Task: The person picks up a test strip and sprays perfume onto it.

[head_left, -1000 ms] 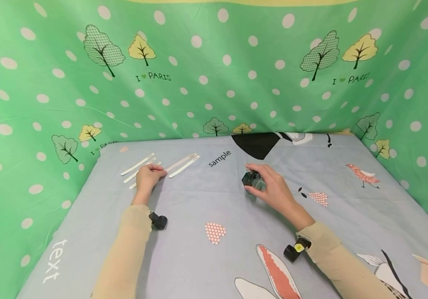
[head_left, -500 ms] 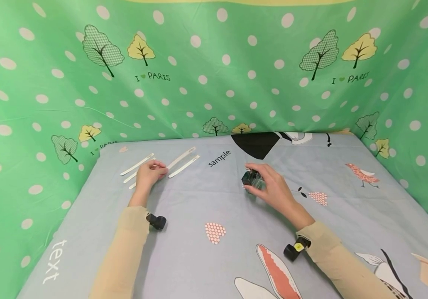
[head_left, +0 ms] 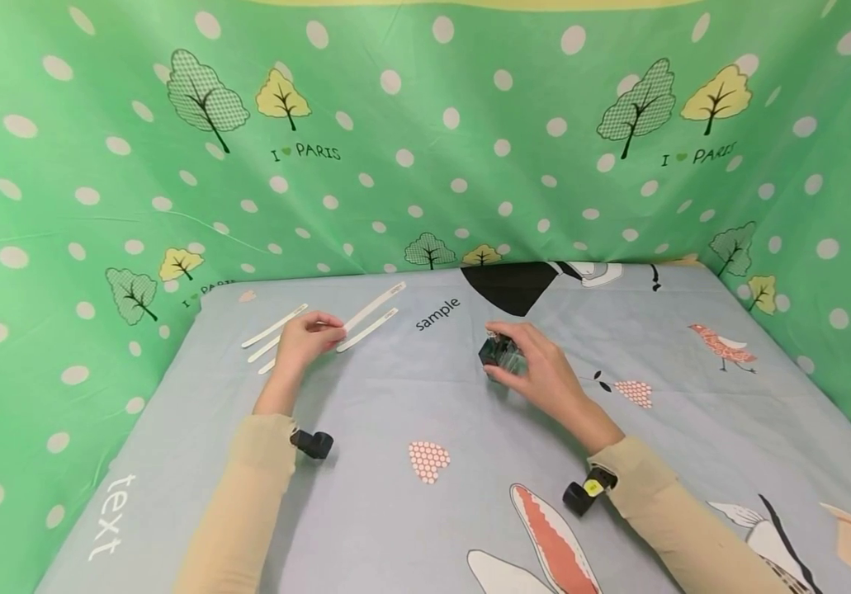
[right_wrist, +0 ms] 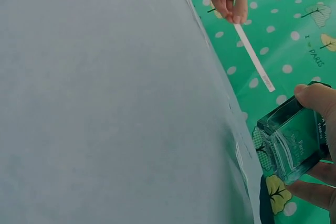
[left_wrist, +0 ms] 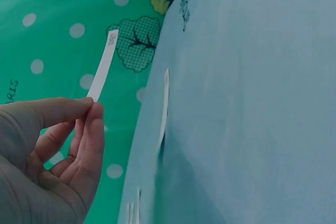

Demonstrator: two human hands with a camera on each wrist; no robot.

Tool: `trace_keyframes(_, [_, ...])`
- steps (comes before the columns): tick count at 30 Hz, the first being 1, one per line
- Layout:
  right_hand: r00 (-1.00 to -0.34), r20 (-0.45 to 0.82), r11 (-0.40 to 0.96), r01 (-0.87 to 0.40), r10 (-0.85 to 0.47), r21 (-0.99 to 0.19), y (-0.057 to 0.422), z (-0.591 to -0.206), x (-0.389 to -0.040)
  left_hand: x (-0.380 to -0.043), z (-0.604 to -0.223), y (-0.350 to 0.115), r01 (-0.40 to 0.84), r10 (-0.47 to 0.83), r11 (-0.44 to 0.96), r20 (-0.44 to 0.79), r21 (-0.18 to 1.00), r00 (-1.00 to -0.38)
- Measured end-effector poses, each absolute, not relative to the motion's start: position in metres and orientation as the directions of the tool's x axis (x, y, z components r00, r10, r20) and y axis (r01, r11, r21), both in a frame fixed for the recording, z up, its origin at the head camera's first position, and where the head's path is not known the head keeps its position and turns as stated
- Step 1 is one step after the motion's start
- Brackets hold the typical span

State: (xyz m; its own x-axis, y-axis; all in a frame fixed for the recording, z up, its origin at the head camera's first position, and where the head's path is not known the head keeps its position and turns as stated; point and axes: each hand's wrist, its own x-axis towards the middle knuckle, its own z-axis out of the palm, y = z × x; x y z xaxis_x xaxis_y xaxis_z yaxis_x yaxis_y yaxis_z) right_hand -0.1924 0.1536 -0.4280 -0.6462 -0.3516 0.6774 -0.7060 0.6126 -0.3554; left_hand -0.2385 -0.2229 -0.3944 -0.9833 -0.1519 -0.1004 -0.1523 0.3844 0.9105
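Note:
Between thumb and fingers, my left hand (head_left: pixel 308 340) pinches the near end of a white perfume test strip (head_left: pixel 375 307). In the left wrist view that strip (left_wrist: pixel 103 66) is raised, its printed tip pointing away from the hand. My right hand (head_left: pixel 544 370) grips a dark green glass perfume bottle (head_left: pixel 498 355), thumb on one side and fingers on the other. The right wrist view shows the bottle (right_wrist: pixel 294 145) tilted, partly covered by the fingers. Another test strip (head_left: pixel 367 331) lies on the cloth just right of my left hand.
Several more white strips (head_left: pixel 274 326) lie side by side left of the left hand, some partly hidden by it. A grey-blue printed cloth (head_left: pixel 366 520) covers the table. Green dotted curtains (head_left: pixel 366 198) hang at the back and both sides.
My left hand has lifted its strip off the cloth and shifted slightly right and away, so the strip now stands apart from the one beside it. The right hand and bottle barely moved.

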Motion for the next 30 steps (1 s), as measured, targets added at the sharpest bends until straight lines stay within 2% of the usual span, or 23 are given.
trace_keyframes(12, [-0.64,0.687,0.611,-0.708,-0.344,-0.354,0.151,-0.425,-0.194,-0.231,-0.382,-0.2,-0.104,-0.047,0.326,-0.094,0.939,-0.994])
trace_keyframes(30, [-0.653,0.688,0.639,-0.682,-0.316,-0.354,0.148,-0.421,-0.193,-0.215,-0.371,-0.173,-0.046,0.062,0.379,-0.075,0.924,-0.995])
